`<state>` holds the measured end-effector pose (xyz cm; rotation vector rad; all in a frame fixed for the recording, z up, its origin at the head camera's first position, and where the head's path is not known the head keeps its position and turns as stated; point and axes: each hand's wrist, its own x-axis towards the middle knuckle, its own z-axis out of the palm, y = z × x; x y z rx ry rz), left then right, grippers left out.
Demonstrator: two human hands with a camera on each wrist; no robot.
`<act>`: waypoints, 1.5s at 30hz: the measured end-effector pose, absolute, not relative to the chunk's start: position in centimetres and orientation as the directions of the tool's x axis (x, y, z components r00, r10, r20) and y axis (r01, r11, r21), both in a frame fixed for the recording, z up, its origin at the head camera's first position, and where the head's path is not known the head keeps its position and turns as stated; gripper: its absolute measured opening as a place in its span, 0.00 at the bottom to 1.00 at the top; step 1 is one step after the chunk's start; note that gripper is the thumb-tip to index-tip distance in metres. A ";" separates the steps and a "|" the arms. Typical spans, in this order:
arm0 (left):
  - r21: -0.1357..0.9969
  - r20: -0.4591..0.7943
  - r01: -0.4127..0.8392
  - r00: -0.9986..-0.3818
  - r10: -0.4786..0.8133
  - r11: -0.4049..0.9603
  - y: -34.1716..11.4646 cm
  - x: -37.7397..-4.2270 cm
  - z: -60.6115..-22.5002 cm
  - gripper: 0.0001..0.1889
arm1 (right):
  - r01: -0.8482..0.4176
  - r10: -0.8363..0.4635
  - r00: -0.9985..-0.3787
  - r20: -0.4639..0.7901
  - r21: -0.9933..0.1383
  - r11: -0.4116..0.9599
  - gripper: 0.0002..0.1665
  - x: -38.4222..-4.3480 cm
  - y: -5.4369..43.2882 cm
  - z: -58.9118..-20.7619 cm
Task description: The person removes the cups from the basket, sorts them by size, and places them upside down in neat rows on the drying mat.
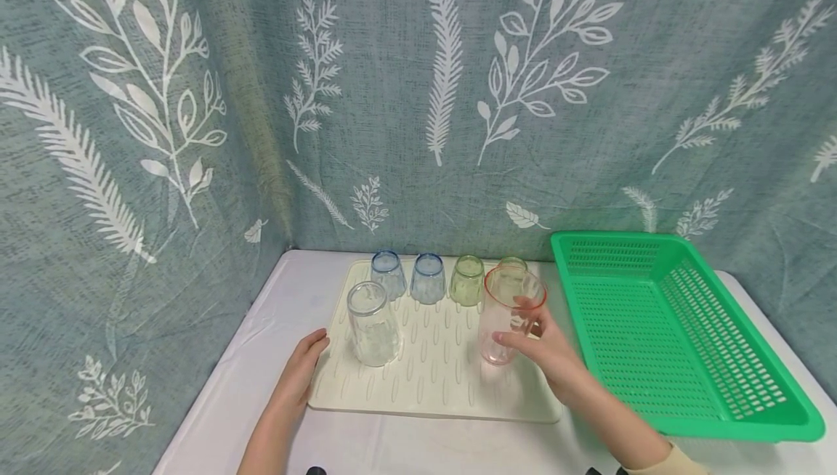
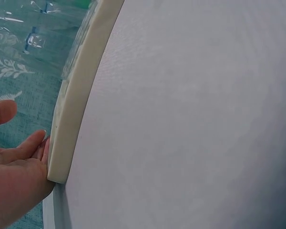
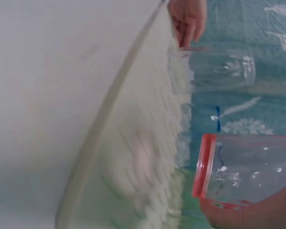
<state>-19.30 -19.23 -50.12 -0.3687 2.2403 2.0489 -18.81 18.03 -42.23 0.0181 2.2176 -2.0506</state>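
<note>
My right hand (image 1: pixel 549 351) grips a clear tumbler with a red rim (image 1: pixel 492 319), thumb on the near side and fingers on the far side. In the right wrist view the tumbler's red-tinted base (image 3: pixel 207 164) is held a little above the cream draining tray (image 1: pixel 431 391). My left hand (image 1: pixel 302 367) rests at the tray's left edge, fingers extended, and the left wrist view has fingertips (image 2: pixel 35 138) against that edge. A tall clear glass (image 1: pixel 375 330) stands on the tray near the left hand.
Along the tray's back stand two blue glasses (image 1: pixel 428 280) and two green ones (image 1: pixel 466 282), one partly hidden behind the red-rimmed tumbler. A green plastic basket (image 1: pixel 591 359) sits right of the tray. Patterned curtain (image 1: pixel 392 97) hangs behind the white table (image 1: pixel 261 301).
</note>
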 end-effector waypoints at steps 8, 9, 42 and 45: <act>0.977 -0.214 -0.214 -0.959 -0.187 -0.021 -18.7 -18.6 -49.9 0.33 | 0.090 -0.048 -0.994 -0.099 -0.983 0.160 0.32 -18.5 17.1 -43.8; 0.979 -0.202 -0.200 -0.956 -0.214 -0.029 -18.6 -18.4 -49.8 0.32 | 0.094 -0.050 -0.993 -0.103 -0.983 0.160 0.31 -18.5 17.1 -44.0; 0.984 0.151 0.166 -0.969 0.194 0.063 -6.3 -15.7 -43.8 0.32 | -0.314 -0.194 -0.949 0.247 -0.782 0.539 0.48 -17.6 17.1 -45.3; 0.975 0.165 0.191 -0.964 0.207 0.116 -5.8 -15.7 -43.7 0.37 | -0.390 -0.242 -0.921 0.306 -0.714 0.582 0.49 -17.5 17.0 -45.2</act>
